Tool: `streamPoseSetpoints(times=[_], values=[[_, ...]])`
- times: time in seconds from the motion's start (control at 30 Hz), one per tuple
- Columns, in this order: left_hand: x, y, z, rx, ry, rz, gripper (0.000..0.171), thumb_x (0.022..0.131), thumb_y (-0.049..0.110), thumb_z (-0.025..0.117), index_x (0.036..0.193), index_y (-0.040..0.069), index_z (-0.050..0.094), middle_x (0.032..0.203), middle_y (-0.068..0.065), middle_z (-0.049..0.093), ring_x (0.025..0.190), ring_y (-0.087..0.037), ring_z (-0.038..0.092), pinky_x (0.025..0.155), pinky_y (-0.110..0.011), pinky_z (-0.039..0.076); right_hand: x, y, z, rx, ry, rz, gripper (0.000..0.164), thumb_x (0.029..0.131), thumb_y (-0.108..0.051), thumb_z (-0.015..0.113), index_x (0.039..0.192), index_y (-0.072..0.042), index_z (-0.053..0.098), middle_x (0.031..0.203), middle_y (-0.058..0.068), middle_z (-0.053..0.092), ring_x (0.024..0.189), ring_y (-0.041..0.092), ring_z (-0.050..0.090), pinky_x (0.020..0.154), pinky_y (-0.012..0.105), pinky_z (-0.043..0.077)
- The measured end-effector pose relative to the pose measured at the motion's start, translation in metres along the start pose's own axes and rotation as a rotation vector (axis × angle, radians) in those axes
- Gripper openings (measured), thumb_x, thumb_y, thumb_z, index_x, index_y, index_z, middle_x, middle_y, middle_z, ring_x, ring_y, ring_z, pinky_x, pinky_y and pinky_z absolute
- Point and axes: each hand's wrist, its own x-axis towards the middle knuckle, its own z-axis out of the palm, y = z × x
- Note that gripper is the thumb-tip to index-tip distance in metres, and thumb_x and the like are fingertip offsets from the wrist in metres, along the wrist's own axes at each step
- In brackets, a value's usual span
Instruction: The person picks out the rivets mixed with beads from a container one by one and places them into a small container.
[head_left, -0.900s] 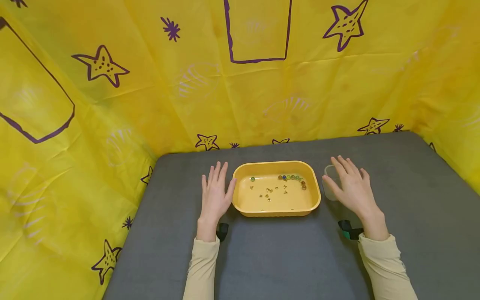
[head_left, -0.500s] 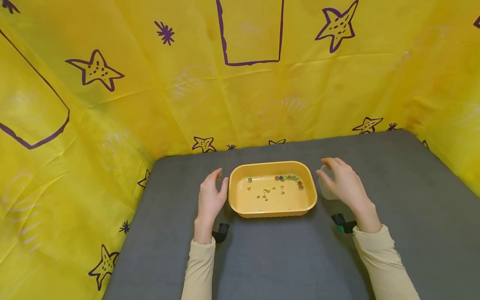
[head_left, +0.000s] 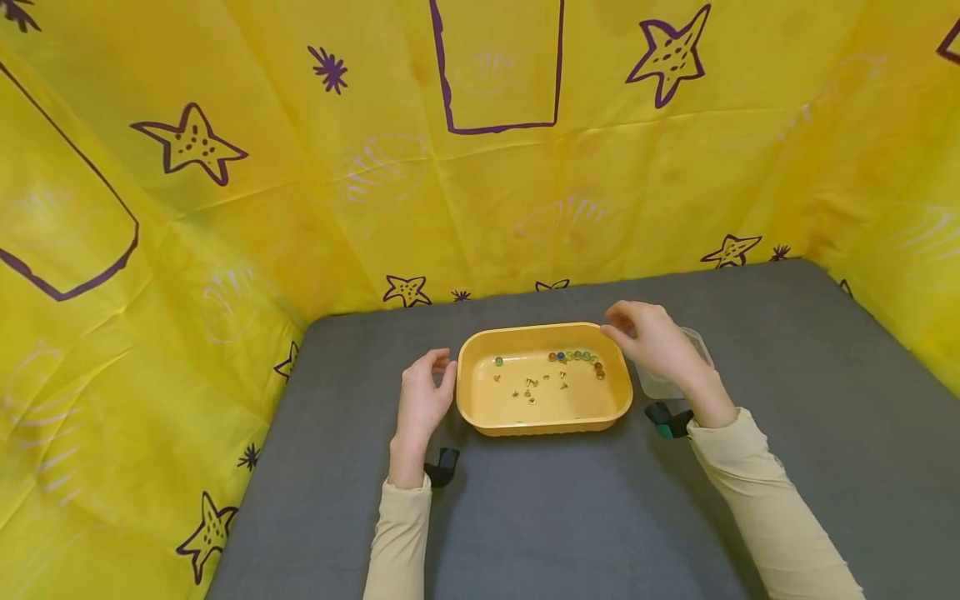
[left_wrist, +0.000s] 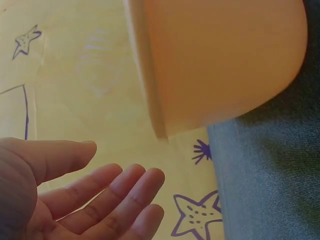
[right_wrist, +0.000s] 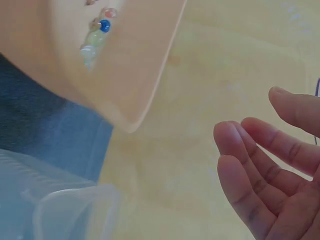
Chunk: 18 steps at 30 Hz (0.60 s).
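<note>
Right arm [head_left: 772, 500] has swung toward the tub [head_left: 543, 430], fingers [right_wrist: 240, 185] loosely curved.

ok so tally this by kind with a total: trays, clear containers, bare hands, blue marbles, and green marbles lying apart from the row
Yellow tray: 1
Clear container: 1
Bare hands, left hand and right hand: 2
Blue marble: 1
Lone green marble: 1
Total: 6

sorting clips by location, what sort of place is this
Probably a makeshift tabletop booth: yellow starfish-print cloth lines three sides of a grey surface that holds a yellow tray.
</note>
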Motion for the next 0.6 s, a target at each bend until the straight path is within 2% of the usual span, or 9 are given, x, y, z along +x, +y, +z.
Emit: streamPoseSetpoints(times=[0.2, 0.43, 0.6], values=[[0.001, -0.005, 0.007, 0.023, -0.001, -0.001, 0.023, 0.088, 0.007, 0.060, 0.105, -0.009, 0.061, 0.084, -0.017, 0.064, 0.074, -0.028, 0.064, 0.067, -0.039, 0.051, 0.014, -0.010, 0.000, 0.011, -0.058, -0.016, 0.016, 0.089, -0.011, 0.061, 0.098, 0.003, 0.063, 0.087, 0.012, 0.064, 0.076, 0.024, 0.060, 0.069, 0.040, 0.049], [0.001, -0.010, 0.015, 0.036, -0.018, -0.022, 0.025, 0.089, 0.010, 0.059, 0.105, -0.010, 0.060, 0.079, -0.015, 0.064, 0.068, -0.026, 0.062, 0.064, -0.037, 0.051, 0.025, -0.019, 0.004, 0.033, -0.116, -0.040, 0.015, 0.089, -0.009, 0.061, 0.098, 0.003, 0.063, 0.086, 0.011, 0.064, 0.076, 0.023, 0.060, 0.070, 0.039, 0.049], [0.000, -0.013, 0.019, 0.045, -0.001, -0.027, 0.025, 0.089, 0.009, 0.059, 0.104, -0.011, 0.060, 0.074, -0.014, 0.062, 0.063, -0.024, 0.061, 0.060, -0.036, 0.051, 0.032, -0.020, 0.012, 0.049, -0.147, -0.070, 0.013, 0.088, -0.008, 0.062, 0.095, 0.003, 0.064, 0.083, 0.011, 0.064, 0.073, 0.021, 0.059, 0.069, 0.038, 0.048]])
